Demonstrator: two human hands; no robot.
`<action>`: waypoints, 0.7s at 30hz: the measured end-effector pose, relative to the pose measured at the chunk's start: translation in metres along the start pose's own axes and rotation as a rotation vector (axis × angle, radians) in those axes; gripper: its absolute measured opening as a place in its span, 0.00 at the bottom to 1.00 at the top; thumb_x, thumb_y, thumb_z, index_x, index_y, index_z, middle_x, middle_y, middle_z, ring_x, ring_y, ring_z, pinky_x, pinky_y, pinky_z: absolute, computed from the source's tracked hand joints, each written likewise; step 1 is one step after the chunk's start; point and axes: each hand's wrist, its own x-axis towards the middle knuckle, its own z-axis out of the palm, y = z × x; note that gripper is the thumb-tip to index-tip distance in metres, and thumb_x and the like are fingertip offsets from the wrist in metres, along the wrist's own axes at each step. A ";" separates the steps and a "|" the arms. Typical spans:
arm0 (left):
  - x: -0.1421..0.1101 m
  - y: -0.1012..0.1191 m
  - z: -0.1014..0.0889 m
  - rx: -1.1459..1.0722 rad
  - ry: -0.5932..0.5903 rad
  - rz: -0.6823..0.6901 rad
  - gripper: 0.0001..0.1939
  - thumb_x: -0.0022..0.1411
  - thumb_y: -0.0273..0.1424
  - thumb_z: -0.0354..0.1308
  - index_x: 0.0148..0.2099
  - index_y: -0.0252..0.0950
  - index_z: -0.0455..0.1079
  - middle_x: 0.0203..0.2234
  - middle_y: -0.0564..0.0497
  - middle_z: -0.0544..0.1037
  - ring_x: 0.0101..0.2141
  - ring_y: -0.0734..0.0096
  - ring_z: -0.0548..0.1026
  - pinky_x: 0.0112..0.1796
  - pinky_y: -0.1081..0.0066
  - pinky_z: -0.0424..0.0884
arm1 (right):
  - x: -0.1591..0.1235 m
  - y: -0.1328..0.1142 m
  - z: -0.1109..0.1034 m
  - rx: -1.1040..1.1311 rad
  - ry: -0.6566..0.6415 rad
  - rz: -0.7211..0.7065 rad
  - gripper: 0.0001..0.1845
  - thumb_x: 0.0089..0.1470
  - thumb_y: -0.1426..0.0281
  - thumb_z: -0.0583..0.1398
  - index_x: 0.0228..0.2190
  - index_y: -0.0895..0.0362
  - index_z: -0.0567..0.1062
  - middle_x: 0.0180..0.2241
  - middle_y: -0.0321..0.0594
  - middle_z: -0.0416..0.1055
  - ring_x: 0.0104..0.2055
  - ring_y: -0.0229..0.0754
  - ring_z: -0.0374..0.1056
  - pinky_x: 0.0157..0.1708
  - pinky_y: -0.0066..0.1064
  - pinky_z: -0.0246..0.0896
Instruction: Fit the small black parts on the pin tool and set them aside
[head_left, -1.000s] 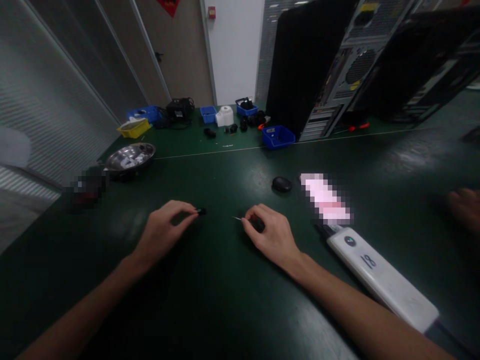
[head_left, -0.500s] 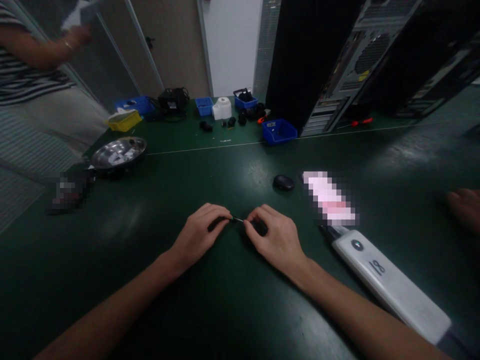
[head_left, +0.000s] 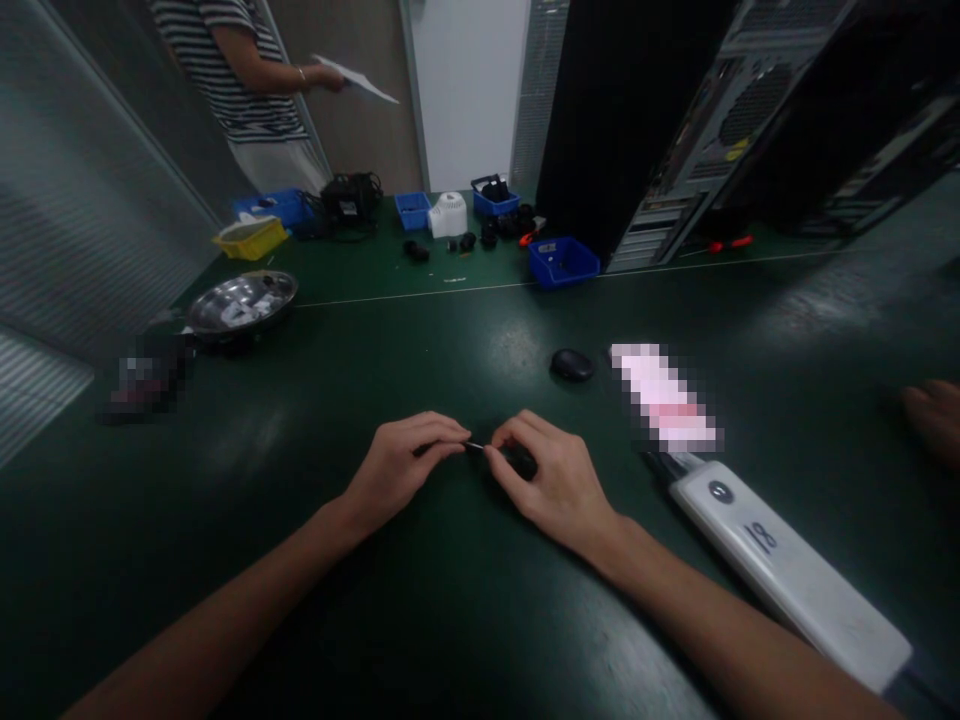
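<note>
A thin dark rod with a silvery shaft spans the small gap between my two hands, just above the green table. My left hand pinches its left end between thumb and fingers. The silvery right end meets the thumb and forefinger of my right hand, which are pinched together. Under the curled right fingers it is dark, and I cannot make out whether a black thing lies there. The rod is too small to tell its kind. Beyond my right hand lies a black computer mouse.
On the right are a white device marked 18, a blurred-out phone-like screen and another person's hand. A metal bowl stands left; blue bins line the back. A person in a striped shirt holds paper.
The person at the back has moved right and lowered the paper. My hands have hardly moved; less of the rod's green-and-black part shows at my left fingertips.
</note>
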 end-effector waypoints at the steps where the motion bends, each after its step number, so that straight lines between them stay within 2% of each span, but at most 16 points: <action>1: 0.000 0.000 0.001 0.022 -0.001 0.011 0.10 0.69 0.33 0.57 0.49 0.46 0.78 0.46 0.54 0.80 0.48 0.72 0.77 0.51 0.66 0.75 | 0.000 0.000 0.000 -0.016 -0.009 -0.001 0.07 0.64 0.65 0.58 0.36 0.53 0.75 0.36 0.36 0.73 0.33 0.38 0.69 0.33 0.31 0.59; 6: -0.001 0.000 0.004 0.128 -0.030 0.094 0.12 0.70 0.30 0.55 0.50 0.45 0.77 0.47 0.54 0.80 0.48 0.73 0.76 0.50 0.66 0.75 | 0.000 0.001 0.002 -0.077 -0.045 -0.002 0.05 0.63 0.65 0.59 0.36 0.52 0.75 0.36 0.35 0.73 0.33 0.38 0.69 0.33 0.31 0.57; 12: -0.002 -0.001 0.005 0.150 -0.020 0.130 0.13 0.70 0.30 0.55 0.52 0.46 0.76 0.47 0.54 0.79 0.47 0.75 0.75 0.49 0.69 0.75 | 0.001 0.002 0.002 -0.020 -0.041 -0.023 0.06 0.64 0.66 0.59 0.37 0.53 0.75 0.37 0.35 0.72 0.34 0.37 0.69 0.34 0.30 0.58; 17: -0.002 0.001 0.004 0.200 -0.005 0.098 0.16 0.71 0.31 0.54 0.57 0.50 0.72 0.48 0.54 0.75 0.48 0.76 0.72 0.47 0.70 0.73 | 0.001 0.003 0.002 0.006 0.021 -0.017 0.07 0.65 0.65 0.58 0.36 0.53 0.75 0.36 0.35 0.72 0.34 0.37 0.69 0.34 0.30 0.58; 21: -0.001 0.006 0.003 0.256 -0.040 0.068 0.21 0.72 0.31 0.52 0.64 0.54 0.65 0.47 0.53 0.72 0.46 0.74 0.70 0.45 0.69 0.71 | 0.002 0.003 0.001 -0.014 0.072 0.010 0.09 0.66 0.64 0.58 0.36 0.53 0.75 0.36 0.35 0.72 0.34 0.37 0.69 0.33 0.30 0.58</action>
